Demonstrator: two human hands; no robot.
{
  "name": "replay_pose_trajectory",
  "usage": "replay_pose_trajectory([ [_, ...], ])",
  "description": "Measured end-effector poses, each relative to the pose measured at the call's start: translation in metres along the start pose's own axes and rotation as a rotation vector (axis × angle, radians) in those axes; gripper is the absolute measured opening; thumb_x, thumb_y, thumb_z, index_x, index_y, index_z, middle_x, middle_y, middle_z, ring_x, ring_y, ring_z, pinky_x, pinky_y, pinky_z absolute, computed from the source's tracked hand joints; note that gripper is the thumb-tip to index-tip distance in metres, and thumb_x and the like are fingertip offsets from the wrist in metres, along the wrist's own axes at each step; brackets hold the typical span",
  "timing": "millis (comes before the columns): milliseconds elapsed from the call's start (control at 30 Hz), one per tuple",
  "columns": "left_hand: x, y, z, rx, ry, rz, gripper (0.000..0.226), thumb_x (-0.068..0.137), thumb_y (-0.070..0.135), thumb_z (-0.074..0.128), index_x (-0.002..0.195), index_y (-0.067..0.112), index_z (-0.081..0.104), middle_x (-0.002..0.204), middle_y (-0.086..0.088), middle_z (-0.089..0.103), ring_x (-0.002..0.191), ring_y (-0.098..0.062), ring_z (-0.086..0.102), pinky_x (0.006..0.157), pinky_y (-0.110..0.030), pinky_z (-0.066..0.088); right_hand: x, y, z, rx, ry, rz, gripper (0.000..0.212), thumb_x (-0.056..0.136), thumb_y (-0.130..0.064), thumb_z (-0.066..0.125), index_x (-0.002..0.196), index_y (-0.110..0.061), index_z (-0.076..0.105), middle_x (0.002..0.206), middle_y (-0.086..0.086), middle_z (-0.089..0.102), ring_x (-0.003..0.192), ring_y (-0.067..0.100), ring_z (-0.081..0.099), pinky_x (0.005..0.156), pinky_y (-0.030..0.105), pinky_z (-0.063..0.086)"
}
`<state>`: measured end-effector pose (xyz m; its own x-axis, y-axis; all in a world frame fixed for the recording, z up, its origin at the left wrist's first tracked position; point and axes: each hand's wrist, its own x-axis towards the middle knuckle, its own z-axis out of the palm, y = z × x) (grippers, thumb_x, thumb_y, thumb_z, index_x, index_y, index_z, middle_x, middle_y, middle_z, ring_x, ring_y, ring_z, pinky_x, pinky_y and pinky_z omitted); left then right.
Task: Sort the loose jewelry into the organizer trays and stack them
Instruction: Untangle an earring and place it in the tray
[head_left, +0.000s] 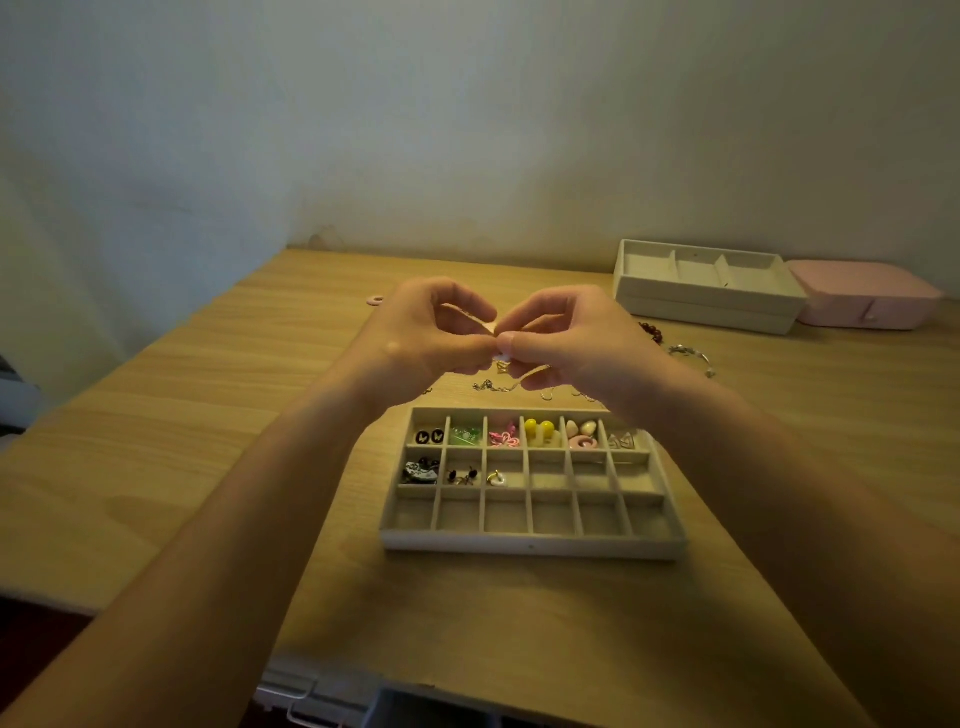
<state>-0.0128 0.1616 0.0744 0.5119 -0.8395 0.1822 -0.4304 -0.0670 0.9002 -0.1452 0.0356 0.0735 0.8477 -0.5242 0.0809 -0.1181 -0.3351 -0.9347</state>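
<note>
Head cam: both hands pinching one small piece above the grid tray.
Grid tray (530, 545) nearest, top row filled, front row bare. Above it, my left hand (431, 332) and right hand (566, 338) are curled, fingertips nipping the small piece (501, 358) between them. Risk: the pinch slips and it drops into the loose chains (491, 387) and tangles. My fingertips mostly hide the piece, so I can't tell its type. Stacked trays (706, 291) sit far right.

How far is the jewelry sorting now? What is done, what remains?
Done: nine compartments of the grid tray are filled. In hand: the left hand and right hand pinch one small pale piece above it. Left: thin chains, a red bead bracelet, a silver bracelet and a pink ring lie loose on the desk, and the grid tray is not stacked yet.
</note>
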Motion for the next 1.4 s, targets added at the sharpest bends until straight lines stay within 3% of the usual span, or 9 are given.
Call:
replay_pose_trajectory([
  [200, -0.008, -0.007, 0.006, -0.061, -0.008, -0.108, 0.027, 0.076, 0.001, 0.083, 0.099, 0.005, 0.069, 0.08, -0.01, 0.077, 0.072, -0.019, 0.075, 0.063, -0.023, 0.058, -0.007, -0.003, -0.005, -0.174, -0.124, 0.072, 0.011, 0.087, -0.006, 0.076, 0.098, -0.008, 0.075, 0.083, 0.008, 0.078, 0.076, 0.019, 0.077, 0.07, 0.031, 0.064],
  [467, -0.018, -0.033, 0.024, -0.022, -0.032, -0.116, 0.021, 0.074, -0.004, 0.083, 0.091, 0.0, 0.071, 0.082, -0.016, 0.076, 0.079, -0.029, 0.076, 0.075, -0.039, 0.063, -0.006, 0.01, 0.003, -0.224, -0.244, 0.338, 0.012, 0.088, -0.008, 0.076, 0.099, -0.005, 0.077, 0.084, 0.009, 0.079, 0.079, 0.017, 0.078, 0.07, 0.028, 0.063],
  [600, -0.021, -0.041, 0.027, -0.023, -0.044, -0.1, 0.019, 0.074, -0.004, 0.083, 0.086, 0.004, 0.071, 0.079, -0.013, 0.076, 0.071, -0.018, 0.073, 0.069, -0.029, 0.06, -0.005, 0.016, 0.003, -0.203, -0.292, 0.405, 0.009, 0.088, -0.008, 0.076, 0.096, -0.007, 0.078, 0.084, 0.008, 0.078, 0.077, 0.016, 0.076, 0.067, 0.026, 0.062],
  [700, -0.022, -0.043, 0.024, 0.116, -0.057, -0.075, 0.01, 0.081, 0.006, 0.08, 0.088, 0.012, 0.076, 0.082, -0.003, 0.077, 0.07, -0.005, 0.069, 0.066, -0.022, 0.054, -0.005, 0.02, 0.005, -0.377, -0.292, 0.374, 0.001, 0.084, -0.018, 0.081, 0.084, -0.017, 0.082, 0.074, 0.0, 0.072, 0.067, 0.011, 0.065, 0.054, 0.023, 0.052],
  [833, -0.025, -0.042, 0.017, 0.405, -0.137, -0.032, 0.031, 0.091, 0.004, 0.065, 0.081, 0.029, 0.08, 0.087, 0.018, 0.066, 0.073, 0.004, 0.058, 0.067, -0.021, 0.044, -0.006, 0.024, 0.012, -0.574, -0.277, 0.246, 0.002, 0.084, -0.028, 0.081, 0.082, -0.027, 0.081, 0.082, -0.01, 0.071, 0.084, 0.009, 0.061, 0.066, 0.026, 0.043],
  [933, -0.027, -0.044, 0.017, 0.516, -0.177, -0.055, 0.039, 0.092, 0.007, 0.058, 0.076, 0.037, 0.077, 0.096, 0.016, 0.055, 0.08, -0.004, 0.054, 0.067, -0.027, 0.041, -0.007, 0.028, 0.019, -0.653, -0.245, 0.205, 0.004, 0.083, -0.026, 0.081, 0.087, -0.027, 0.08, 0.088, -0.01, 0.073, 0.087, 0.007, 0.063, 0.067, 0.024, 0.047],
  [1067, -0.027, -0.044, 0.016, 0.497, -0.18, -0.065, 0.032, 0.093, 0.015, 0.057, 0.079, 0.035, 0.078, 0.1, 0.012, 0.054, 0.086, -0.007, 0.054, 0.074, -0.03, 0.042, -0.008, 0.033, 0.026, -0.732, -0.217, 0.176, 0.007, 0.084, -0.022, 0.08, 0.091, -0.023, 0.08, 0.088, -0.007, 0.073, 0.083, 0.008, 0.064, 0.064, 0.024, 0.049],
  [1200, -0.027, -0.044, 0.017, 0.459, -0.201, -0.073, 0.033, 0.093, 0.013, 0.055, 0.081, 0.034, 0.078, 0.102, 0.01, 0.055, 0.084, -0.011, 0.056, 0.069, -0.029, 0.043, -0.012, 0.034, 0.031, -0.807, -0.168, 0.111, 0.009, 0.085, -0.019, 0.077, 0.093, -0.021, 0.081, 0.085, -0.006, 0.073, 0.078, 0.009, 0.064, 0.06, 0.023, 0.049],
  [1400, -0.028, -0.044, 0.016, 0.471, -0.202, -0.054, 0.032, 0.093, 0.012, 0.057, 0.084, 0.033, 0.08, 0.1, 0.01, 0.056, 0.073, -0.006, 0.051, 0.062, -0.027, 0.036, -0.018, 0.045, 0.042, -0.94, -0.026, 0.009, 0.014, 0.083, -0.018, 0.071, 0.093, -0.021, 0.08, 0.083, 0.0, 0.073, 0.075, 0.019, 0.067, 0.07, 0.038, 0.062],
])
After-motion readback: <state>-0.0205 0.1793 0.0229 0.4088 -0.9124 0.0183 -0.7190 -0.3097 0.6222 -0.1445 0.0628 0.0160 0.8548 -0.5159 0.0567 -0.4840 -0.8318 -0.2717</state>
